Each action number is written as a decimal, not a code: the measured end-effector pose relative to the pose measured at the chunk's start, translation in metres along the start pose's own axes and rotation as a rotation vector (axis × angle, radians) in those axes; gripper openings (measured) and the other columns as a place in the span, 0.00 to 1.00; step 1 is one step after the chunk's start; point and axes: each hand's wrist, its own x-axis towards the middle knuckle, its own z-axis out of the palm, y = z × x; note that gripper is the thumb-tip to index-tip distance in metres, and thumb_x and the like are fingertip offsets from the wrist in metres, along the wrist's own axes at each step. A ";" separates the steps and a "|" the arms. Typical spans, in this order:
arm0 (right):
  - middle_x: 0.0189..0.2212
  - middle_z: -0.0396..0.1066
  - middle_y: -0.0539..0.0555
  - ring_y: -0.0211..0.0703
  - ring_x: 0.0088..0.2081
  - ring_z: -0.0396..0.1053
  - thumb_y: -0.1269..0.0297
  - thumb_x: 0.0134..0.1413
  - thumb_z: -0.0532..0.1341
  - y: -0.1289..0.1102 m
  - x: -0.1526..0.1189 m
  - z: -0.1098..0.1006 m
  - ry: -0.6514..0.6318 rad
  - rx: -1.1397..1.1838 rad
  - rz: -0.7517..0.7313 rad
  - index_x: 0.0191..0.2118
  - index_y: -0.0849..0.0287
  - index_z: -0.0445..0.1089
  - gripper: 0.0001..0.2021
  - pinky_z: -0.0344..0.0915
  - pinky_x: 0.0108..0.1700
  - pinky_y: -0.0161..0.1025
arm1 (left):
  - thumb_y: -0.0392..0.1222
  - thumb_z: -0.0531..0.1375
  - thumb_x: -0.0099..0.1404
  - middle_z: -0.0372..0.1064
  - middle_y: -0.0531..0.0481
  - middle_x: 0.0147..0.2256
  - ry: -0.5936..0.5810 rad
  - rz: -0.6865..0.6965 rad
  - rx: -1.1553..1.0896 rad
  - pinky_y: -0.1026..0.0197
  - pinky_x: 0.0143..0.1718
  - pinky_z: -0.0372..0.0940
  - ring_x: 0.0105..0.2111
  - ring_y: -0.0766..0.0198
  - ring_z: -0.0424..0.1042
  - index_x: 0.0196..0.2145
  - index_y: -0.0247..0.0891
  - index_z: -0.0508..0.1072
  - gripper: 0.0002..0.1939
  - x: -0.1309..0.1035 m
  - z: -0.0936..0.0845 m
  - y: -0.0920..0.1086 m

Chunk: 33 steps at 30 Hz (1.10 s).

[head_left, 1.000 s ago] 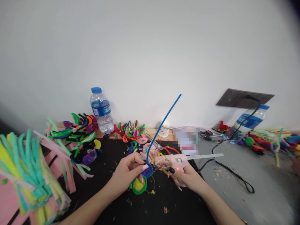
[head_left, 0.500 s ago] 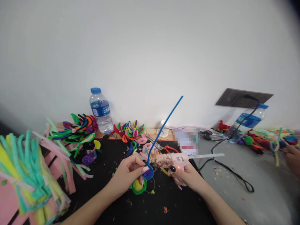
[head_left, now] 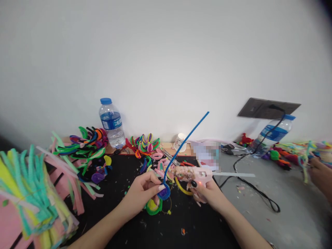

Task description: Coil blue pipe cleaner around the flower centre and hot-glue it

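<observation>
My left hand (head_left: 147, 188) pinches a coiled purple and blue pipe cleaner piece (head_left: 164, 192) between thumb and fingers. From it a long straight blue pipe cleaner end (head_left: 187, 137) slants up to the right. My right hand (head_left: 203, 190) is wrapped around a pink hot glue gun (head_left: 201, 174), whose nozzle points left toward the coil, a little apart from it. A small orange-red light glows on the gun, and a translucent glue stick (head_left: 237, 175) sticks out of its back. Just under my left hand lies a green and yellow pipe cleaner shape (head_left: 154, 207), partly hidden by the fingers.
Bundled pastel pipe cleaners (head_left: 33, 190) fill the left side. Finished-looking colourful loops (head_left: 144, 143), scissors (head_left: 169, 156), a paper cup (head_left: 181, 141) and a water bottle (head_left: 111, 122) stand along the wall. A black cord (head_left: 261, 194) crosses the grey surface. Another person's hand (head_left: 320, 174) works at far right.
The glue gun in my right hand has moved slightly right, away from the coil. The blue pipe cleaner's free end leans further right. My left hand stays nearly still.
</observation>
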 end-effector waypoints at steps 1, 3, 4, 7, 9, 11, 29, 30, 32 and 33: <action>0.14 0.54 0.42 0.27 0.13 0.48 0.43 0.43 0.61 0.000 0.000 -0.002 0.015 -0.021 -0.026 0.30 0.60 0.60 0.23 0.47 0.15 0.28 | 0.43 0.66 0.51 0.63 0.60 0.18 0.012 0.007 -0.008 0.68 0.15 0.61 0.14 0.70 0.67 0.23 0.37 0.62 0.14 0.000 0.000 0.001; 0.13 0.55 0.42 0.29 0.14 0.48 0.46 0.45 0.61 -0.001 0.000 -0.007 0.075 -0.108 -0.061 0.31 0.60 0.62 0.20 0.48 0.16 0.29 | 0.43 0.66 0.50 0.62 0.60 0.20 0.038 0.024 -0.023 0.68 0.15 0.62 0.14 0.71 0.67 0.22 0.36 0.62 0.15 0.000 0.001 0.003; 0.13 0.56 0.43 0.30 0.14 0.50 0.48 0.46 0.60 -0.003 -0.002 -0.010 0.121 -0.171 -0.072 0.32 0.61 0.64 0.19 0.50 0.17 0.30 | 0.42 0.66 0.50 0.61 0.60 0.21 0.050 0.034 -0.030 0.69 0.15 0.62 0.14 0.72 0.67 0.22 0.36 0.62 0.15 0.000 0.001 0.004; 0.18 0.65 0.49 0.39 0.21 0.60 0.56 0.46 0.60 -0.012 -0.012 -0.018 0.314 -0.402 -0.102 0.34 0.61 0.67 0.13 0.59 0.22 0.34 | 0.43 0.66 0.50 0.61 0.60 0.23 0.066 0.064 -0.043 0.68 0.16 0.61 0.14 0.72 0.67 0.22 0.36 0.63 0.15 0.001 0.000 0.005; 0.26 0.71 0.53 0.46 0.28 0.66 0.61 0.46 0.59 -0.019 -0.023 -0.025 0.395 -0.552 -0.134 0.36 0.60 0.69 0.11 0.63 0.29 0.37 | 0.43 0.66 0.50 0.61 0.60 0.23 0.067 0.076 -0.042 0.68 0.16 0.62 0.14 0.72 0.66 0.23 0.36 0.63 0.14 0.002 -0.001 0.005; 0.34 0.73 0.54 0.50 0.36 0.68 0.64 0.47 0.56 -0.023 -0.035 -0.032 0.387 -0.658 -0.168 0.40 0.61 0.69 0.13 0.65 0.37 0.39 | 0.44 0.65 0.51 0.61 0.60 0.22 0.065 0.083 -0.034 0.68 0.17 0.62 0.14 0.72 0.66 0.23 0.36 0.63 0.14 0.003 -0.002 0.004; 0.34 0.72 0.64 0.56 0.37 0.70 0.60 0.48 0.55 0.008 -0.069 -0.155 0.761 -1.570 0.028 0.43 0.66 0.68 0.19 0.64 0.39 0.44 | 0.44 0.65 0.50 0.63 0.60 0.22 0.069 0.095 0.001 0.68 0.17 0.62 0.14 0.72 0.67 0.22 0.36 0.62 0.15 -0.001 0.000 0.010; 0.34 0.72 0.66 0.56 0.36 0.70 0.62 0.48 0.55 0.008 -0.066 -0.158 0.752 -1.601 0.036 0.42 0.69 0.68 0.18 0.64 0.39 0.45 | 0.43 0.65 0.50 0.62 0.60 0.22 0.059 0.101 -0.002 0.68 0.17 0.62 0.14 0.72 0.67 0.22 0.36 0.62 0.14 -0.001 0.000 0.009; 0.33 0.72 0.69 0.58 0.36 0.70 0.67 0.45 0.55 0.002 -0.062 -0.156 0.736 -1.633 0.045 0.40 0.72 0.69 0.17 0.65 0.39 0.47 | 0.42 0.65 0.51 0.62 0.60 0.22 0.041 0.106 0.002 0.68 0.17 0.62 0.14 0.72 0.68 0.22 0.36 0.62 0.14 0.000 0.000 0.007; 0.33 0.72 0.70 0.59 0.36 0.70 0.70 0.44 0.55 -0.003 -0.061 -0.150 0.727 -1.631 0.033 0.39 0.73 0.69 0.16 0.65 0.39 0.47 | 0.42 0.65 0.51 0.62 0.60 0.21 0.033 0.105 0.008 0.68 0.17 0.62 0.14 0.72 0.68 0.22 0.35 0.63 0.13 0.000 -0.001 0.006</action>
